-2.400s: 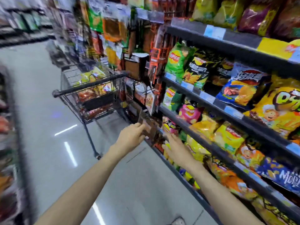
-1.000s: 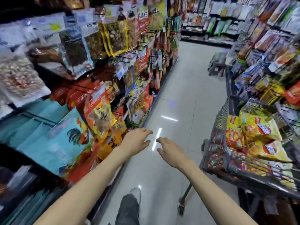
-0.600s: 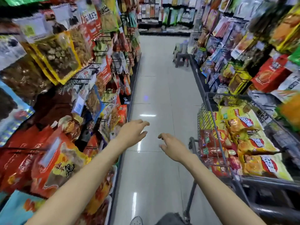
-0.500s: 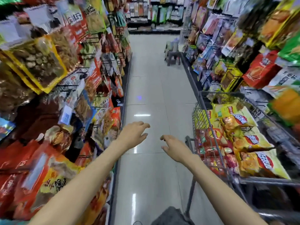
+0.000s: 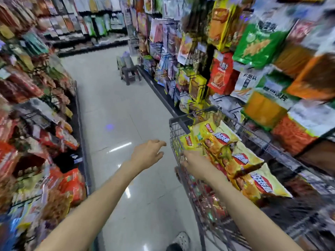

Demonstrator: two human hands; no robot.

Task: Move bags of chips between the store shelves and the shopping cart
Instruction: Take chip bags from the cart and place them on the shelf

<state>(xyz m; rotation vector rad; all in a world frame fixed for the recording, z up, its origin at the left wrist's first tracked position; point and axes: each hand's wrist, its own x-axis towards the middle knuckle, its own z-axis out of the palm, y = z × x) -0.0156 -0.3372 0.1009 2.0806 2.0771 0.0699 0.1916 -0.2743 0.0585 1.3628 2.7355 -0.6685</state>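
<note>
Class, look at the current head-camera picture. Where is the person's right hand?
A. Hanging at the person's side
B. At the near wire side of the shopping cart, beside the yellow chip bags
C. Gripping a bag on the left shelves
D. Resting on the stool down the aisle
B: the right hand is at the wire side of the shopping cart, next to the yellow chip bags, holding nothing visible.

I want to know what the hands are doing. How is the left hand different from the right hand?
The left hand hangs over the bare floor, while the right hand is at the shopping cart, beside the yellow chip bags. The left hand's fingers all show, loosely spread; the right hand's fingertips are hard to make out. Neither hand plainly holds anything.
</note>
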